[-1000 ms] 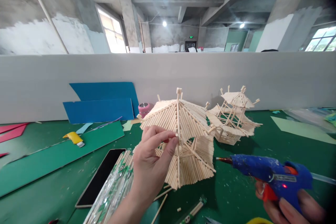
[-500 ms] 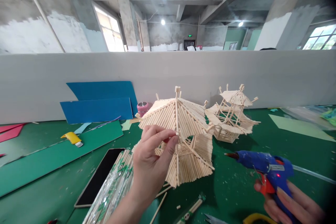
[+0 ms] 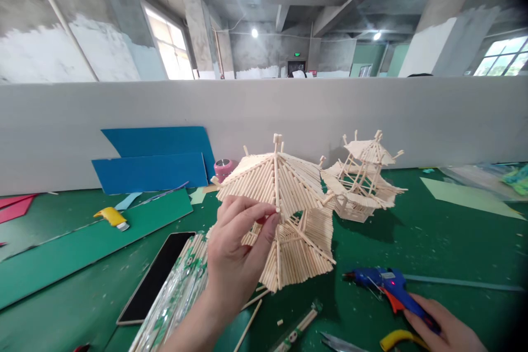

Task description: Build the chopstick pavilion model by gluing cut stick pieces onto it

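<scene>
My left hand (image 3: 243, 247) is closed in a pinch at the lower front end of a roof ridge on the larger stick pavilion (image 3: 256, 179). A short piece of wooden stick (image 3: 278, 210) shows at its fingertips. The palm hides part of the pavilion's lower tier. At the lower right, my right hand (image 3: 447, 324) grips the handle of a blue glue gun (image 3: 383, 278) with an orange trigger. The gun lies low over the table, its nozzle pointing left and a glue stick trailing from its back. Whether it touches the table I cannot tell.
A smaller stick pavilion (image 3: 365, 181) stands behind to the right. Wrapped chopsticks (image 3: 177, 291) and a phone (image 3: 154, 280) lie left of my arm. Pliers (image 3: 338, 342), a yellow handle (image 3: 402, 338) and a yellow cutter (image 3: 111, 216) rest on the green table. A white partition (image 3: 264, 110) rises behind.
My right hand has moved down with the glue gun, which now lies flatter and lower, slightly to the left. My left hand keeps its pinch at the roof ridge.
</scene>
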`<state>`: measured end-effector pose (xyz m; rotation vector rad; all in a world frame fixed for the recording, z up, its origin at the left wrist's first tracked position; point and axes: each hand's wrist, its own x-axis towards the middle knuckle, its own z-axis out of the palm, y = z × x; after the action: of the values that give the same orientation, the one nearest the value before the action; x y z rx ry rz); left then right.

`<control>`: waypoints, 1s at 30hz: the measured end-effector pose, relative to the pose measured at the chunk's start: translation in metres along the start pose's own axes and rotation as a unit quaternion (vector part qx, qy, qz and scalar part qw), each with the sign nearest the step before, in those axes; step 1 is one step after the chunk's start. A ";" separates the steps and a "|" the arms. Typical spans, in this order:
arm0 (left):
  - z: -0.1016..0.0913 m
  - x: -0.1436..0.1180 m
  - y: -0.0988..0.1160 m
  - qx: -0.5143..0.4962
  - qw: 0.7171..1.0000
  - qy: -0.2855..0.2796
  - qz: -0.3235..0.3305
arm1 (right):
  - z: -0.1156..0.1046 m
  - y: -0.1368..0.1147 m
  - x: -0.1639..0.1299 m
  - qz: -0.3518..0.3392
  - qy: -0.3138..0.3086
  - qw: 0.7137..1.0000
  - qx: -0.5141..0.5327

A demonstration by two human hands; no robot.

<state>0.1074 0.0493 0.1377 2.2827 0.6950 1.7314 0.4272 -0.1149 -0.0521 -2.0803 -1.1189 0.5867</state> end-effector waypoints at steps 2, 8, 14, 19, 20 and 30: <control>0.000 0.001 0.000 0.004 1.000 0.004 0.018 | 0.000 0.007 0.003 -0.038 0.035 0.997 -0.052; 0.000 0.001 -0.002 -0.001 1.000 0.002 0.020 | 0.004 -0.029 -0.005 -0.126 0.088 0.983 -0.102; 0.003 0.000 -0.003 -0.010 1.000 0.016 0.023 | 0.026 -0.105 -0.032 -0.227 0.019 0.971 -0.069; 0.003 -0.001 -0.003 -0.005 1.000 0.020 0.023 | 0.054 -0.146 -0.045 -0.271 -0.065 0.959 -0.042; 0.003 -0.001 -0.002 -0.002 1.000 0.019 0.022 | 0.061 -0.152 -0.046 -0.277 -0.082 0.957 -0.041; 0.003 0.000 -0.003 -0.001 1.000 0.018 0.018 | 0.091 -0.169 -0.041 -0.279 -0.106 0.952 -0.065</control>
<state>0.1099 0.0520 0.1355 2.2813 0.6630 1.7920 0.2554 -0.0510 0.0177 -1.7075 -1.8252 0.4672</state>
